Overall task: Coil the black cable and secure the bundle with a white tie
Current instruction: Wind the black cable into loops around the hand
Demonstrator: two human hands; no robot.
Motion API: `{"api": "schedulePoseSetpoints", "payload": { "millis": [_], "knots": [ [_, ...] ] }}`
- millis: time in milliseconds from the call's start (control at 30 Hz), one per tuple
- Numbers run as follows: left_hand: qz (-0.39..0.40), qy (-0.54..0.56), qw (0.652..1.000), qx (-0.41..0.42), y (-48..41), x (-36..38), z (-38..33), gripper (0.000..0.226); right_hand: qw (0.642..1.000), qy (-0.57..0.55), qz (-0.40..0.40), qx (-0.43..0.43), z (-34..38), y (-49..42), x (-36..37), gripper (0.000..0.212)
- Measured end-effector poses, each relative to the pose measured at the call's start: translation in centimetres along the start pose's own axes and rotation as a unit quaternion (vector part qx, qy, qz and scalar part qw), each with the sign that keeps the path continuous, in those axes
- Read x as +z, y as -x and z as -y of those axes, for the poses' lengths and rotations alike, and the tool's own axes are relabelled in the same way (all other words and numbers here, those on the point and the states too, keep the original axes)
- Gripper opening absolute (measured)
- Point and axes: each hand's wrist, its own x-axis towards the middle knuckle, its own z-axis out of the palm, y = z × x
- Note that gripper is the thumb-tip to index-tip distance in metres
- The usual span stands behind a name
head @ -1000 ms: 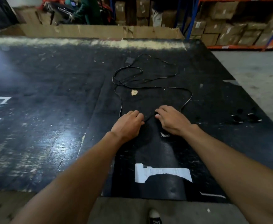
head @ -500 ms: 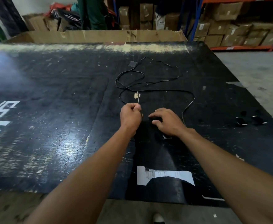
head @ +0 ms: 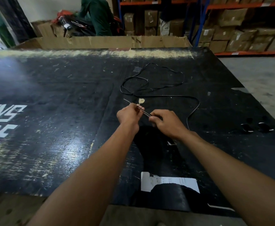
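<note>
The black cable [head: 151,88] lies in loose loops on the black tabletop [head: 60,128], beyond my hands. One strand runs right and curves back toward my right wrist. My left hand [head: 128,115] and my right hand [head: 165,121] are raised just above the table and pinch a short straight stretch of cable [head: 143,110] between them. A thin tip sticks out up-left past my left fingers. I cannot tell whether a white tie is held with it. A small white piece [head: 171,142] lies under my right forearm.
Two small black bundles with white bands [head: 247,128] [head: 265,127] sit at the right. A torn white label [head: 169,181] is stuck near the front edge. A long cardboard box [head: 110,41] borders the far edge, with a person in green [head: 97,15] and box-filled shelves [head: 231,22] behind.
Both hands have lifted off the table from fumbling flat on it. They now hold a straight stretch of cable between them, and the strand that ran down to my left hand is off the table.
</note>
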Motion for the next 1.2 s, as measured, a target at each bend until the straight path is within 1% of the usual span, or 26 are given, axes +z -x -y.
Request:
{"api": "schedulePoseSetpoints", "payload": {
  "millis": [100,200,267,367,433,533,600,667,700,900,967,1067,1200],
  "knots": [
    [0.035,0.049,0.997,-0.051,-0.2,0.9,-1.3,0.017,1.0,0.009,-0.01,-0.014,0.9,0.2,-0.4,0.018],
    [0.08,0.087,0.989,-0.086,-0.5,1.8,-1.9,0.017,0.998,0.011,-0.068,0.003,0.9,0.5,-0.9,0.021],
    [0.111,0.111,0.984,-0.087,-0.7,2.5,-2.2,0.018,0.994,-0.008,-0.106,0.018,0.8,0.9,-1.4,0.022],
    [0.158,0.129,0.976,-0.075,-1.0,3.6,-2.2,0.017,0.985,-0.051,-0.162,0.015,0.9,1.6,-2.6,0.02],
    [0.19,0.135,0.97,-0.072,-1.0,4.2,-1.8,0.017,0.98,-0.063,-0.186,0.021,1.2,1.6,-3.6,0.019],
    [0.236,0.147,0.956,-0.09,-1.0,5.2,-1.3,0.016,0.974,-0.077,-0.211,0.034,1.4,1.1,-5.2,0.018],
    [0.269,0.155,0.945,-0.103,-1.1,5.9,-1.2,0.016,0.973,-0.088,-0.211,0.03,1.3,0.9,-6.2,0.017],
    [0.3,0.154,0.936,-0.102,-1.1,6.8,-1.3,0.011,0.974,-0.094,-0.203,0.024,1.2,0.7,-7.2,0.017],
    [0.313,0.149,0.933,-0.097,-1.1,7.3,-1.3,0.012,0.975,-0.093,-0.199,0.019,1.1,0.6,-7.6,0.017],
    [0.383,0.109,0.915,-0.073,-1.2,10.4,-0.8,0.041,0.977,-0.096,-0.192,-0.017,0.8,-0.4,-9.3,0.019],
    [0.397,0.099,0.91,-0.064,-1.4,11.0,-0.8,0.047,0.979,-0.094,-0.181,-0.025,0.7,-0.7,-9.8,0.02],
    [0.397,0.085,0.912,-0.049,-1.5,11.7,-0.9,0.05,0.98,-0.096,-0.175,-0.025,0.5,-1.0,-10.9,0.021],
    [0.354,0.051,0.934,-0.013,-1.6,12.5,-0.9,0.05,0.976,-0.138,-0.17,-0.007,0.8,-1.6,-11.6,0.026]
  ]
}}
